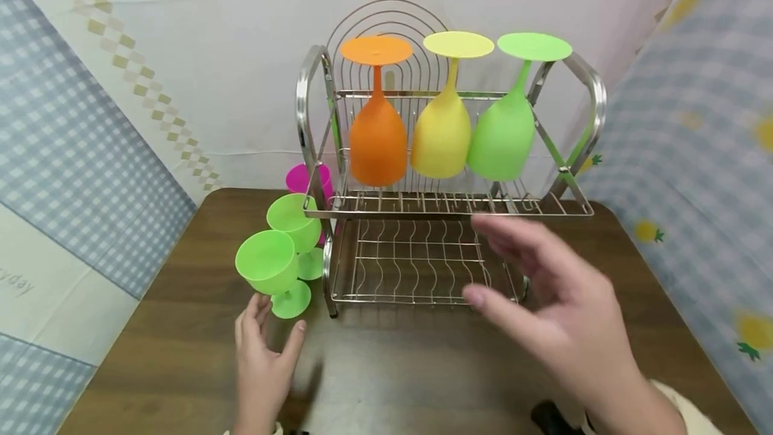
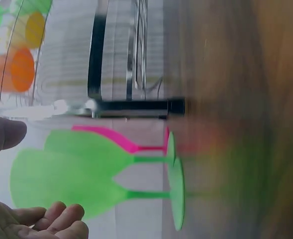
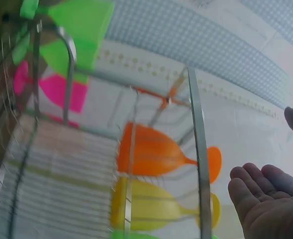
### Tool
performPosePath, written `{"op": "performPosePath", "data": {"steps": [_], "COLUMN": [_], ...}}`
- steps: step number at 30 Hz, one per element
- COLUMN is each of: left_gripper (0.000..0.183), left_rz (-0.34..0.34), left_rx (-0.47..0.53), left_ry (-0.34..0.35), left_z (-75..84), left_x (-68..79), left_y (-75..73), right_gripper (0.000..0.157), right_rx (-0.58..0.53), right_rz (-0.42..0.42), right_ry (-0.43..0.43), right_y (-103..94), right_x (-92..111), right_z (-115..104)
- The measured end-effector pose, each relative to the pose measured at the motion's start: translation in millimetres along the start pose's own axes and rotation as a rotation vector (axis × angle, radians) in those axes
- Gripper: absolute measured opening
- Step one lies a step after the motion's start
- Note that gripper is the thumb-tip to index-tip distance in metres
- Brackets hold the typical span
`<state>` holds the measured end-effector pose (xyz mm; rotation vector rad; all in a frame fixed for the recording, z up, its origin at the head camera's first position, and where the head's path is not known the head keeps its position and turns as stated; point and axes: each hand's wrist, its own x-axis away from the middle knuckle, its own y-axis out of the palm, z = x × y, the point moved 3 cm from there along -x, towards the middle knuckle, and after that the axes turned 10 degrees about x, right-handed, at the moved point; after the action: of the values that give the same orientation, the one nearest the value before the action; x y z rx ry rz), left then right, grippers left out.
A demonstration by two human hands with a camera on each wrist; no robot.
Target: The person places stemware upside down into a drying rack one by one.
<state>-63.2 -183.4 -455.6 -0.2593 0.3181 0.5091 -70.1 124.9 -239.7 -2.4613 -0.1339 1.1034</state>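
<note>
My left hand (image 1: pixel 262 361) reaches toward the front green goblet (image 1: pixel 267 264), which stands upright on the table. Its thumb and fingers are spread apart, the fingertips overlapping the bowl's lower edge in the head view. Behind that goblet stand a second green goblet (image 1: pixel 294 223) and a magenta one (image 1: pixel 309 180), partly hidden by the rack. My right hand (image 1: pixel 561 307) hovers before the rack's right side, thumb and fingers parted with nothing between them. Upside down on the upper shelf are an orange goblet (image 1: pixel 378 143), a yellow goblet (image 1: pixel 441 136) and a light green goblet (image 1: pixel 502 139).
A two-tier metal dish rack (image 1: pixel 398 213) stands on the dark wooden table (image 1: pixel 175 334). Its lower tier has wavy wire dividers (image 1: pixel 413 260). A wall cloth (image 1: pixel 229 52) hangs behind, and checked fabric (image 1: pixel 694 173) rises at the right.
</note>
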Motion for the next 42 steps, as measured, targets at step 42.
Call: {"op": "performPosePath", "data": {"steps": [42], "left_gripper": [0.064], "left_rz": [-0.293], "left_rx": [1.088], "left_ry": [-0.029], "left_z": [51.5], "left_x": [-36.8], "left_y": [-64.1], "right_gripper": [0.057], "right_rx": [-0.14], "right_rz": [-0.135], "right_ry": [0.296], "right_y": [83.0], "right_x": [145], "right_z": [76]}}
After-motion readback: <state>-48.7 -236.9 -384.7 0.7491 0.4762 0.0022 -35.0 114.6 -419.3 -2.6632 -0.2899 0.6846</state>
